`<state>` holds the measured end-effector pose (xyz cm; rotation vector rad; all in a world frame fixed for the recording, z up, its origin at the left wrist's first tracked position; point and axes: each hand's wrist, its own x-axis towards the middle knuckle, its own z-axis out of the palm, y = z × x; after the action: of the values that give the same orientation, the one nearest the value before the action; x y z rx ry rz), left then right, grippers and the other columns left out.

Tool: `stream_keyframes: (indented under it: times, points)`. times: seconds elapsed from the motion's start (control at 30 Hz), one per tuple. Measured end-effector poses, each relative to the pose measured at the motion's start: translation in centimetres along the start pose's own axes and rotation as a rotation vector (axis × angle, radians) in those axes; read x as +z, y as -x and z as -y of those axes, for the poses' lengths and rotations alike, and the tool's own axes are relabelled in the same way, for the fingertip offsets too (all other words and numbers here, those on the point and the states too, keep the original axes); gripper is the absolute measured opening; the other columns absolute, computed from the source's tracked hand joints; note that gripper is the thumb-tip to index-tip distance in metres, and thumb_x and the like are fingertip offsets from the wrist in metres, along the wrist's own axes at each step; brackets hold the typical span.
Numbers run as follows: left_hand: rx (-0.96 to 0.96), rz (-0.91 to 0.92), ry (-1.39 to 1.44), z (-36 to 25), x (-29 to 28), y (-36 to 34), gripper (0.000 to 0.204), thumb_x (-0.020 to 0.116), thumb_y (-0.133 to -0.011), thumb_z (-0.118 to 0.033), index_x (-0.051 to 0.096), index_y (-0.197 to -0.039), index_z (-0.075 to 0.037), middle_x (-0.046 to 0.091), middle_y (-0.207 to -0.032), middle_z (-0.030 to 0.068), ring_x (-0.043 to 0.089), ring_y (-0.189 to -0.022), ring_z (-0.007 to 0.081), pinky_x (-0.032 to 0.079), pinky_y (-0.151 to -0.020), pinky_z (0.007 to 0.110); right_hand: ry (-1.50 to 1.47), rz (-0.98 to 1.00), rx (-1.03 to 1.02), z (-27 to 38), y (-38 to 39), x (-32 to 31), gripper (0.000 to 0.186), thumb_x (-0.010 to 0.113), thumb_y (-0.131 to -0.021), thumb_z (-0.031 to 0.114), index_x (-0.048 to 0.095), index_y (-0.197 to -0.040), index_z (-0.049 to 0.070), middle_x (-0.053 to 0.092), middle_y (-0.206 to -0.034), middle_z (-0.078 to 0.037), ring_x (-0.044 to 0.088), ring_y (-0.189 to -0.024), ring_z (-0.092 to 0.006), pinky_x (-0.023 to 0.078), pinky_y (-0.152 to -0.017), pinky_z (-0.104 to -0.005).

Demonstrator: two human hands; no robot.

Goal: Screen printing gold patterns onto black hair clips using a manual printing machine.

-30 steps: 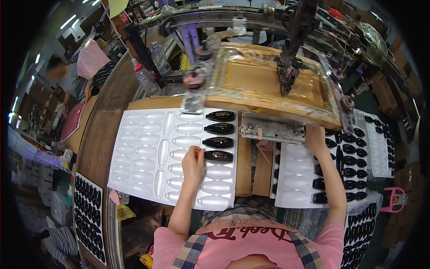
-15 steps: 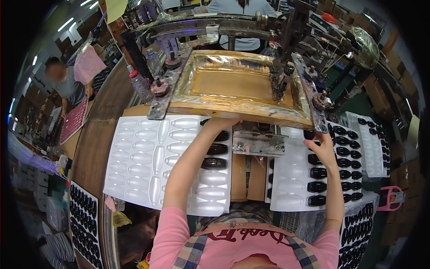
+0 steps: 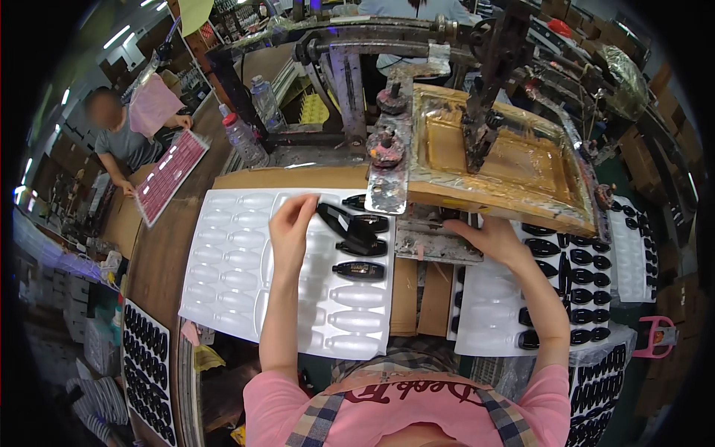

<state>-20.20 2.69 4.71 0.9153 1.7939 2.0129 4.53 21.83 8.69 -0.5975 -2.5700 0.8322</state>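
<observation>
My left hand (image 3: 292, 231) pinches the end of a glossy black bottle-shaped piece (image 3: 345, 227), held tilted over the left white moulded tray (image 3: 223, 276). Other black pieces with gold print (image 3: 359, 270) lie in that tray's right column. My right hand (image 3: 488, 240) reaches under the yellow screen frame (image 3: 506, 167) to the grimy metal jig (image 3: 432, 249), thumb extended leftward; its other fingers and anything they hold are hidden. The right white tray (image 3: 488, 328) holds several rows of black pieces.
A printing machine (image 3: 335, 52) spans the back, beside plastic bottles (image 3: 246, 141). At left, a co-worker (image 3: 119, 141) holds a pink gridded panel (image 3: 167, 175). Trays of black pieces stand at lower left (image 3: 145, 365) and far right (image 3: 637, 246). A pink stool (image 3: 655, 335) is at right.
My left hand has come out from under the frame, leftward, with a black piece. My right hand has moved left to the jig. The screen frame has shifted right. The co-worker's panel has moved right.
</observation>
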Motion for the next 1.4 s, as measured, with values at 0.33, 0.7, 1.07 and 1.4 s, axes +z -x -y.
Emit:
stream_keyframes:
  times: [0.33, 0.7, 1.07, 1.4]
  points:
    - [-0.354, -0.113, -0.071, 6.0, -1.9, 13.3, 0.013, 0.057, -0.082, -0.011, 0.058, -0.082, 0.002, 0.055, -0.070, -0.0001, 0.049, -0.063, 0.0051, 0.039, -0.058, 0.017, 0.386, -0.135, 0.246, -11.5, 2.2, -1.8, 0.029, 0.050, -0.077, 0.015, 0.053, -0.102, 0.001, 0.054, -0.102, -0.019, 0.048, -0.100, -0.0332, 0.038, -0.086, -0.0373]
    - [-0.022, 0.049, -0.994, 5.6, -1.3, 12.9, 0.027, 0.059, -0.079, -0.022, 0.052, -0.067, 0.001, 0.053, -0.064, 0.0141, 0.051, -0.054, 0.0256, 0.039, -0.051, 0.032, 0.551, -0.273, -0.085, -13.7, 1.2, -0.9, 0.028, 0.047, -0.072, 0.008, 0.055, -0.099, 0.000, 0.054, -0.102, -0.022, 0.049, -0.096, -0.0379, 0.038, -0.085, -0.0412]
    - [0.653, 0.036, -0.513, -1.7, 4.1, 1.7, 0.015, 0.058, -0.076, -0.008, 0.054, -0.086, 0.003, 0.055, -0.082, 0.0171, 0.052, -0.080, 0.0317, 0.041, -0.071, 0.036, 0.051, -0.201, 0.334, -7.3, 5.0, -3.8, 0.052, 0.067, -0.069, 0.013, 0.043, -0.113, 0.001, 0.058, -0.092, -0.010, 0.055, -0.070, -0.0200, 0.042, -0.060, -0.0243]
    - [0.440, 0.525, -0.478, 1.6, 14.1, -8.7, 0.018, 0.055, -0.079, -0.009, 0.057, -0.093, 0.002, 0.059, -0.088, 0.0073, 0.054, -0.080, 0.0173, 0.042, -0.073, 0.026, -0.085, -0.282, 0.098, -1.8, 3.3, -3.4, 0.036, 0.069, -0.071, 0.024, 0.059, -0.096, 0.000, 0.060, -0.090, -0.010, 0.055, -0.088, -0.0196, 0.041, -0.080, -0.0296]
